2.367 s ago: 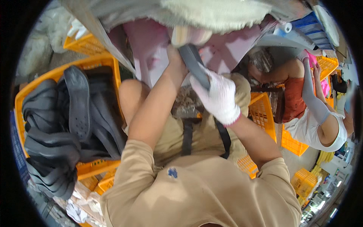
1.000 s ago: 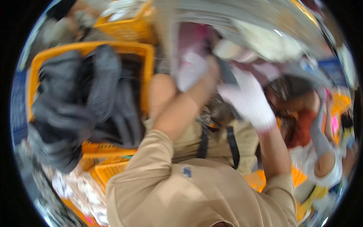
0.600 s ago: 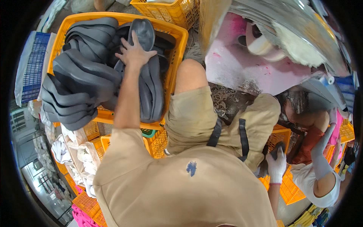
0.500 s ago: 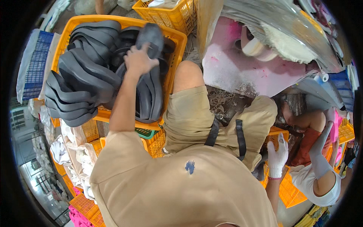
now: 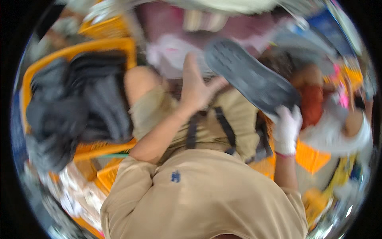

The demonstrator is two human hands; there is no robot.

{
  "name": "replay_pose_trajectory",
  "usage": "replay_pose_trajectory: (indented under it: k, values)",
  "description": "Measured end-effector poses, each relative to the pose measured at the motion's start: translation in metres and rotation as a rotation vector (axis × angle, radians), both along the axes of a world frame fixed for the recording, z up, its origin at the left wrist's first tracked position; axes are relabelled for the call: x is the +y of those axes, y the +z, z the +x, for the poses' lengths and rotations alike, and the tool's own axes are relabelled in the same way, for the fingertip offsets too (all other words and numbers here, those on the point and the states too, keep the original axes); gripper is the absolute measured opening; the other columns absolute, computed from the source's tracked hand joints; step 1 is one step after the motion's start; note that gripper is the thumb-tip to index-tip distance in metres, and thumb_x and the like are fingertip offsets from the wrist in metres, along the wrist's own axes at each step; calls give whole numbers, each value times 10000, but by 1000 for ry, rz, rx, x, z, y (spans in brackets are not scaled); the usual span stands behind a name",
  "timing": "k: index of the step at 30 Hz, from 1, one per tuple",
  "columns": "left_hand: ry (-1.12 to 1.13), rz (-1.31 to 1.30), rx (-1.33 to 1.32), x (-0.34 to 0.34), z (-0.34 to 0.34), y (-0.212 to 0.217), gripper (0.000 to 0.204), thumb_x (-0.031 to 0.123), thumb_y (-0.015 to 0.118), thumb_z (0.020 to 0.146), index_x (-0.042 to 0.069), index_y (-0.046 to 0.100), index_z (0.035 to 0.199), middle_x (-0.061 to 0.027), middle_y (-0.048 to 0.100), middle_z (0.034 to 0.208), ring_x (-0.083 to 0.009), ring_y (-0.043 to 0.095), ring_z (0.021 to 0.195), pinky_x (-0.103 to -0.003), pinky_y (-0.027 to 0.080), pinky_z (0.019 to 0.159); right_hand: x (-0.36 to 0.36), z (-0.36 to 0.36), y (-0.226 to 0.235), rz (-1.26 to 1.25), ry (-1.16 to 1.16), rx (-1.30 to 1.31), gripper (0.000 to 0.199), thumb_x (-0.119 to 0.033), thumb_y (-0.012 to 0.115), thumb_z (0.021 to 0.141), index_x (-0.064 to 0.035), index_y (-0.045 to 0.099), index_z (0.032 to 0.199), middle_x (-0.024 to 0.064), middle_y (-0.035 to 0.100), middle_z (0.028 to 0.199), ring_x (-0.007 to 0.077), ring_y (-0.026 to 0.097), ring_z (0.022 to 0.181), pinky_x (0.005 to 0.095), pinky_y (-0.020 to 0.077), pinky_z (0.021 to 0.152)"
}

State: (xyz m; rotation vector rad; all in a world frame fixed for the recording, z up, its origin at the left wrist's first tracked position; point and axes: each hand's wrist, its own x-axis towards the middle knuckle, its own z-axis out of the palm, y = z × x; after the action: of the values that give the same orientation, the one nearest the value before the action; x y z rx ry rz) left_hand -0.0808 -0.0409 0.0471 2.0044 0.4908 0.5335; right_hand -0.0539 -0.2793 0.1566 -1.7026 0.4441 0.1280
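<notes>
The gloved right hand [image 5: 287, 128] grips the lower end of a dark shoe sole [image 5: 250, 75], fingers closed on it, held above the lap. The bare left hand [image 5: 195, 88] is open beside the sole's upper end, thumb near its edge; whether it touches is blurred.

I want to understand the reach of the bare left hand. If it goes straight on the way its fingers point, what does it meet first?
Probably the dark shoe sole: the left hand points up, its thumb near the sole's toe end. The picture is blurred, so depth is uncertain.
</notes>
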Motion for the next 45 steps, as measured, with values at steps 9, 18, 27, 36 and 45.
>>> replay_pose_trajectory:
  k: [9,18,27,36,45]
  values:
    - [-158,-1733,-22,-19,179,-49,407,288,687,1056,-4,667,1339,-142,744,1272,-320,716,1157,-481,590,1034,58,23,-26,-317,390,-640,597,-68,619,955,38,472,1524,243,629,1392,353,645,1282,424,484,1122]
    - [-413,19,670,106,88,-20,582,428,769,958,-32,689,1305,-283,740,1186,-387,721,1126,-471,535,1003,118,186,-84,-15,453,-293,274,-186,646,951,16,728,1117,185,745,982,293,681,904,420,544,824]
    - [-57,-1170,-65,-68,184,-95,666,336,796,997,-26,553,1500,-137,654,1456,-253,603,1325,-395,460,1143,87,80,-40,109,381,-455,783,40,642,881,59,379,1619,157,516,1575,251,527,1403,364,414,1181]
    - [-227,329,379,67,117,-71,720,550,667,1021,10,557,1484,-255,687,1361,-472,628,1261,-471,422,1193,94,260,-156,29,306,-204,435,-108,704,899,78,647,1288,98,697,1171,183,636,967,330,532,902]
    - [-96,-678,-141,-10,191,-88,788,365,890,885,-37,562,1478,-159,706,1358,-249,696,1172,-368,558,1012,70,95,-33,-911,848,-674,878,-169,846,723,47,547,1519,259,555,1553,419,450,1516,519,306,1278]
